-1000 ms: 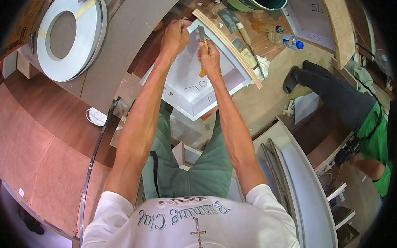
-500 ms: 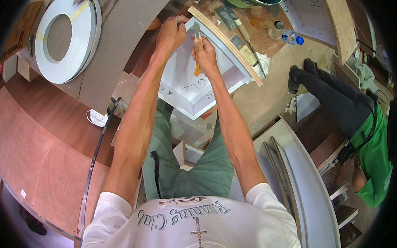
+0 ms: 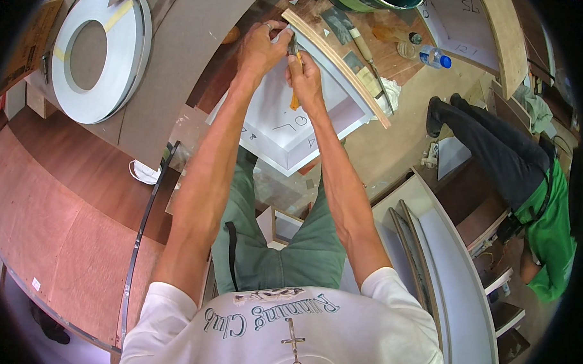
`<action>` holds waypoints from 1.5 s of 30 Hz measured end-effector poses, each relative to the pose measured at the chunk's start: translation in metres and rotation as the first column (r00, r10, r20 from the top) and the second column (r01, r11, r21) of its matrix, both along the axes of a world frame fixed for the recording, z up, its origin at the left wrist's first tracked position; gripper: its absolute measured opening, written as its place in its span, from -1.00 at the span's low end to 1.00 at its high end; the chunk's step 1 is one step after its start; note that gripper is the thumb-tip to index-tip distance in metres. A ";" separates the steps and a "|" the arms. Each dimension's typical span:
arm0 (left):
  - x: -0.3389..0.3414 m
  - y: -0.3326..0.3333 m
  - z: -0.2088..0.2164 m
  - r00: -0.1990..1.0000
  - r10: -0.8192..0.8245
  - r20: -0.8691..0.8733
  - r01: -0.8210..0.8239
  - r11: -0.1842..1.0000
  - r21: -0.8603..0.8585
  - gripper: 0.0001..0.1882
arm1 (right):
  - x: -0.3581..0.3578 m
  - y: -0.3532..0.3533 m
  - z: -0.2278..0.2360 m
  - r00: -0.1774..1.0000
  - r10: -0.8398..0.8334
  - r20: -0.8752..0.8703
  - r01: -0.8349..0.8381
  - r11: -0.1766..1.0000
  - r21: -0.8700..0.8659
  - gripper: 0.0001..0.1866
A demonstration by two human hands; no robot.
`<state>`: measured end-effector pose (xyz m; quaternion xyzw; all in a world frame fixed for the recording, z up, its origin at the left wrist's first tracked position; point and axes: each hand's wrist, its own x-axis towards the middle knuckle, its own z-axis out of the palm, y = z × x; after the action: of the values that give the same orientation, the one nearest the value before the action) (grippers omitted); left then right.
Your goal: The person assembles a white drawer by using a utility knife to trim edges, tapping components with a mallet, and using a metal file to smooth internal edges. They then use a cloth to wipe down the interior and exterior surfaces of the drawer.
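A white open box, like a drawer, is tilted in front of me above my knees, with pencil marks on its inner faces. A longer panel with a raw wood edge runs along its far right side. My right hand is closed around a yellow utility knife, its blade up at the box's far corner. There my left hand is closed, finger and thumb pinching at the corner beside the blade; the fingertips are partly hidden.
A roll of white edge banding lies on a board at left. Beyond the box are a green bucket, a scraper, a white cloth and a water bottle. A person in green is at right, near white panels.
My left hand has shifted right along the box's corner, closer to the knife blade. The knife and right hand have moved slightly right and down.
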<state>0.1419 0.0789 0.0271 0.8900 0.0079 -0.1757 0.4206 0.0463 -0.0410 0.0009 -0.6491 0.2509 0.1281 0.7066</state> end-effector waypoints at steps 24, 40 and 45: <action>0.011 0.007 -0.018 1.000 -0.015 0.006 0.016 0.980 -0.197 -0.78 | -0.035 0.000 0.019 0.993 -0.001 -0.114 -0.015 0.990 -0.142 -0.61; 0.004 0.014 -0.023 0.975 -0.113 0.191 0.160 0.956 -0.246 -0.86 | -0.035 -0.003 0.000 0.991 0.039 0.128 0.029 0.871 -0.490 -0.54; -0.003 0.025 -0.023 0.987 -0.068 0.147 0.106 0.958 -0.267 -0.87 | -0.022 0.004 0.022 0.987 0.082 0.135 0.017 0.794 -0.607 -0.62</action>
<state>0.1390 0.1037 0.0039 0.8325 -0.0843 -0.1325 0.5313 0.0243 -0.0367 0.0224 -0.8532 0.2123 0.0025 0.4763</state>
